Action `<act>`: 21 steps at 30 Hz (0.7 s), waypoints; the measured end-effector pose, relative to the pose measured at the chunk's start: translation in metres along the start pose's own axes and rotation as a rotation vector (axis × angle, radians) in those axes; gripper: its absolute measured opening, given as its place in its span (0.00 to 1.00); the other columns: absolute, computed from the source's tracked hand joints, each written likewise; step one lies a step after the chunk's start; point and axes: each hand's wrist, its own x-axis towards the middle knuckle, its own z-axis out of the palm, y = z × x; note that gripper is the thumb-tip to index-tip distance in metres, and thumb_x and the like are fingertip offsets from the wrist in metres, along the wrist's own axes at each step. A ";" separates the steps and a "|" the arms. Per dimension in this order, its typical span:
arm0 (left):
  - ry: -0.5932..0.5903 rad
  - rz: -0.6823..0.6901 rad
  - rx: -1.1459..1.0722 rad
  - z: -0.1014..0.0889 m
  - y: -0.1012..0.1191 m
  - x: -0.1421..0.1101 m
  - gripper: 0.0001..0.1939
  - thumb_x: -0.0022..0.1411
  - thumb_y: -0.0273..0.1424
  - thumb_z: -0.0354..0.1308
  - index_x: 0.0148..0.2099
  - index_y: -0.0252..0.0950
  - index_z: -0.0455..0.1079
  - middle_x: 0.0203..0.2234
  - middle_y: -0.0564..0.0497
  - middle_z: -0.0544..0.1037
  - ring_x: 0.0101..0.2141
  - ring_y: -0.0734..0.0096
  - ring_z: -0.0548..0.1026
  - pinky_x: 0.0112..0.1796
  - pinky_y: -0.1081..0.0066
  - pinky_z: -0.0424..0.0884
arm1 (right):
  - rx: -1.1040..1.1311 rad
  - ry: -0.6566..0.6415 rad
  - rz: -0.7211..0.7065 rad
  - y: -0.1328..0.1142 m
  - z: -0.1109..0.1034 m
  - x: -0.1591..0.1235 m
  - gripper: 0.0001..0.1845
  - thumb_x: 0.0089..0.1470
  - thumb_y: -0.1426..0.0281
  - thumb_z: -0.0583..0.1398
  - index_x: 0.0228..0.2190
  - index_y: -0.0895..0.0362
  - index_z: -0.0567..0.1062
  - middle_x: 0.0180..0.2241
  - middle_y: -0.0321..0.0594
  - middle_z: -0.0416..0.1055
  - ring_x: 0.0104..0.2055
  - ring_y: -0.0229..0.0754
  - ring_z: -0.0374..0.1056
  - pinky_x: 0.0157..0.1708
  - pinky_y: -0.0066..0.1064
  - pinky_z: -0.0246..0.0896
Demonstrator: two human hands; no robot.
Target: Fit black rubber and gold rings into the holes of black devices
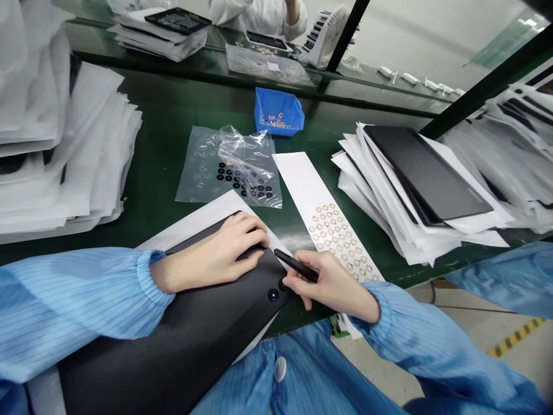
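Beyond the black panel point(185, 337): clear bag point(199, 167), blue bin point(276, 104) (rings point(276, 122) inside).

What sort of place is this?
Probably an electronics assembly workshop: dark panels stacked with white sheets, a blue parts bin on a green bench, and a white-coated person opposite.

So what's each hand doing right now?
Left hand: open, lying on the dark panel, no tool seen in it.
Right hand: closed, holding a black pen-like tool.
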 end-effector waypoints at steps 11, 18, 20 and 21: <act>0.061 -0.104 0.369 -0.015 -0.001 -0.003 0.11 0.65 0.30 0.44 0.44 0.33 0.65 0.43 0.43 0.68 0.46 0.56 0.65 0.47 0.59 0.64 | -0.141 0.142 -0.046 -0.004 -0.010 0.006 0.09 0.52 0.67 0.58 0.25 0.55 0.63 0.15 0.27 0.63 0.15 0.33 0.59 0.20 0.25 0.51; -0.173 -0.769 0.421 -0.051 -0.002 -0.001 0.15 0.63 0.44 0.47 0.39 0.36 0.60 0.32 0.47 0.72 0.31 0.60 0.73 0.28 0.68 0.64 | -0.442 0.174 -0.096 -0.014 -0.019 0.023 0.09 0.52 0.65 0.61 0.25 0.57 0.70 0.24 0.34 0.69 0.27 0.38 0.63 0.27 0.28 0.52; -0.238 -0.797 0.373 -0.053 -0.001 0.000 0.15 0.63 0.45 0.47 0.38 0.37 0.59 0.31 0.47 0.72 0.32 0.59 0.73 0.29 0.68 0.64 | -0.454 0.166 -0.083 -0.017 -0.018 0.026 0.10 0.51 0.66 0.61 0.23 0.57 0.68 0.21 0.32 0.65 0.25 0.37 0.61 0.26 0.27 0.50; -0.255 -0.802 0.364 -0.053 0.000 0.001 0.15 0.63 0.44 0.47 0.37 0.37 0.59 0.31 0.47 0.73 0.33 0.59 0.73 0.30 0.68 0.64 | -0.461 0.163 -0.085 -0.017 -0.018 0.027 0.12 0.51 0.67 0.61 0.21 0.57 0.66 0.20 0.32 0.64 0.24 0.37 0.60 0.25 0.27 0.49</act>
